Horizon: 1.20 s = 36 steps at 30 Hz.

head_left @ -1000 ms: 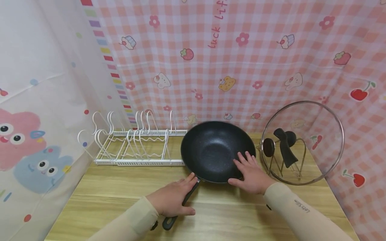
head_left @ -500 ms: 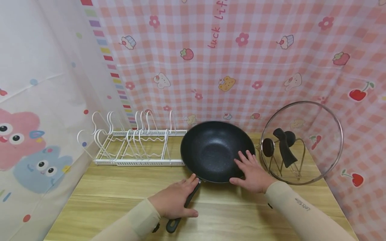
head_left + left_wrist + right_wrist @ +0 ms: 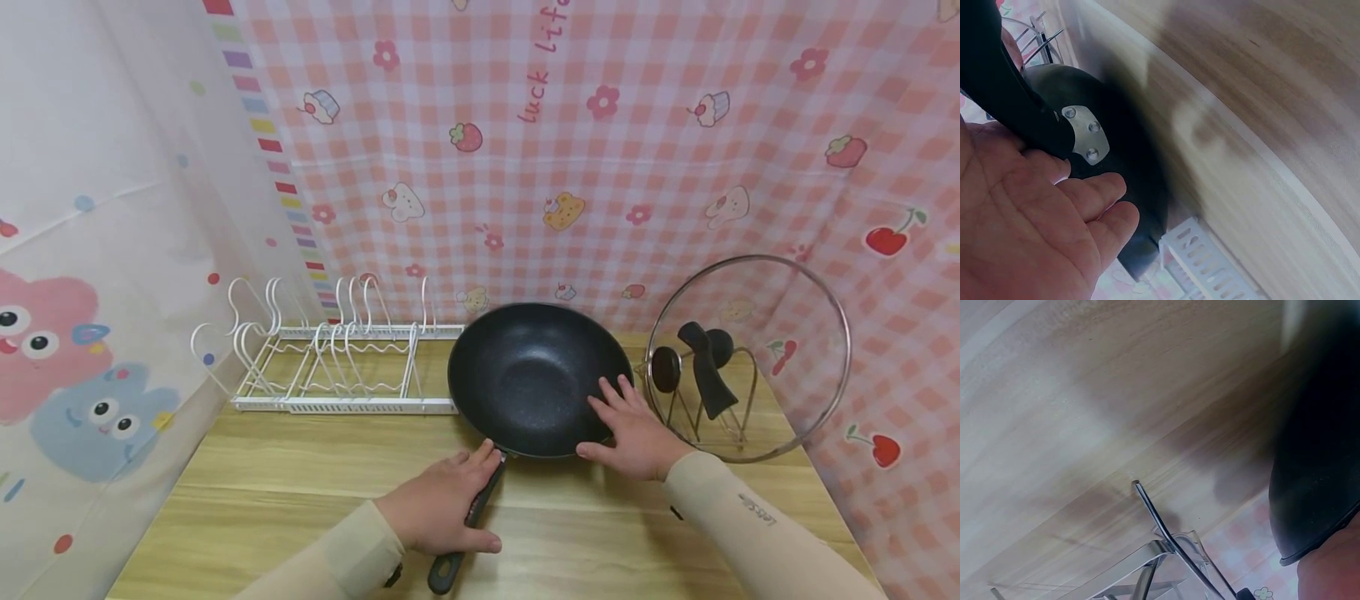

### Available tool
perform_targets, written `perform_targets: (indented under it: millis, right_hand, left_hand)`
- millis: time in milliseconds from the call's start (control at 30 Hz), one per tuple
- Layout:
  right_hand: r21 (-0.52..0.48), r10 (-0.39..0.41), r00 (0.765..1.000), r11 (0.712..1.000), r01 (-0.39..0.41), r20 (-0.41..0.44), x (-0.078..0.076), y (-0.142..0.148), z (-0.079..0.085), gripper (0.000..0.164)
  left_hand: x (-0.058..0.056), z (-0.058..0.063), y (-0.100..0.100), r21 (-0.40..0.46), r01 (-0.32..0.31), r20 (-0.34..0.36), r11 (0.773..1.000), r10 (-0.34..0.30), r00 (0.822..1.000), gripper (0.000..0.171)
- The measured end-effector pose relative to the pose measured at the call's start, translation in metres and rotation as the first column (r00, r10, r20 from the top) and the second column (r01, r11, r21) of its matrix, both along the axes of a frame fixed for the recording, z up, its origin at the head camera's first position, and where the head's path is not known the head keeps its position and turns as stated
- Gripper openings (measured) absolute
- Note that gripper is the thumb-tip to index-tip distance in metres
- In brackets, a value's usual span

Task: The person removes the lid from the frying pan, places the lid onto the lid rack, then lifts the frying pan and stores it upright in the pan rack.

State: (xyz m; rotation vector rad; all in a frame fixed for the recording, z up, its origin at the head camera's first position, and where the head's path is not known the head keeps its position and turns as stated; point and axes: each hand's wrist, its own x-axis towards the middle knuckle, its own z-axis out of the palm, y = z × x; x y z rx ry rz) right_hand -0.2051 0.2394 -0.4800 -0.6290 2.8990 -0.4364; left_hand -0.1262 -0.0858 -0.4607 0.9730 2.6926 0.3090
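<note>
A black wok (image 3: 532, 367) rests on the wooden table, mouth up, with its black handle (image 3: 483, 496) pointing toward the person and slightly left. My left hand (image 3: 438, 504) lies along the handle's left side, fingertips at the wok's near rim and thumb stretched across the handle. In the left wrist view, its loosely bent fingers (image 3: 1105, 194) sit beside the handle's riveted metal bracket (image 3: 1089, 137). My right hand (image 3: 637, 437) rests at the wok's right near rim, fingers spread over the inside and thumb by the outer edge. The right wrist view shows only a bit of that hand.
A white wire rack (image 3: 345, 405) with upright hoops stands left of the wok, its end close to the rim. On the right, a large glass lid (image 3: 846, 350) stands upright in a metal rack (image 3: 752, 392) with dark knobs and a black handle. Patterned cloth (image 3: 480, 175) hangs behind.
The wok's handle has swung to the right, nearer the person, so the wok has turned a little. My left hand moved right with it; my right hand shifted slightly right along the rim.
</note>
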Motion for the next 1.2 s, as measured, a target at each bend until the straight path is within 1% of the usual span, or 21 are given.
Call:
perform_targets:
  millis: [200, 300, 467, 633, 800, 1033, 1200]
  right_hand:
    - [0.0, -0.008, 1.0, 1.0, 0.008, 0.012, 0.0, 0.005, -0.001, 0.089]
    - [-0.009, -0.002, 1.0, 1.0, 0.002, 0.022, -0.001, 0.006, -0.001, 0.089]
    - [-0.016, 0.001, 1.0, 1.0, 0.0, 0.027, -0.001, 0.007, 0.0, 0.088]
    - [-0.004, -0.001, 1.0, 1.0, 0.002, 0.025, -0.002, 0.008, 0.001, 0.09]
    - [-0.012, -0.015, 1.0, 1.0, 0.015, 0.021, 0.001, 0.003, 0.0, 0.092]
    - [-0.03, -0.013, 1.0, 0.999, 0.013, 0.008, 0.009, -0.013, 0.0, 0.093]
    - [-0.017, -0.022, 1.0, 1.0, 0.022, -0.012, 0.011, -0.017, 0.001, 0.092]
  left_hand:
    - [0.002, 0.002, 0.003, 0.005, 0.02, -0.002, 1.0, -0.02, 1.0, 0.106]
    - [0.003, 0.002, 0.004, 0.004, 0.027, 0.014, 1.0, -0.027, 1.0, 0.106]
    - [0.004, 0.002, 0.006, -0.006, 0.014, 0.038, 1.0, -0.014, 0.999, 0.106]
    - [0.004, 0.003, 0.007, 0.001, 0.008, 0.046, 1.0, -0.008, 0.999, 0.106]
    - [-0.001, 0.002, 0.004, 0.019, -0.003, 0.058, 1.0, 0.002, 0.998, 0.105]
    - [-0.014, -0.001, 0.0, 0.011, -0.028, 0.035, 1.0, 0.028, 0.999, 0.105]
    - [-0.016, -0.002, 0.001, 0.02, -0.034, 0.039, 0.999, 0.033, 0.999, 0.104]
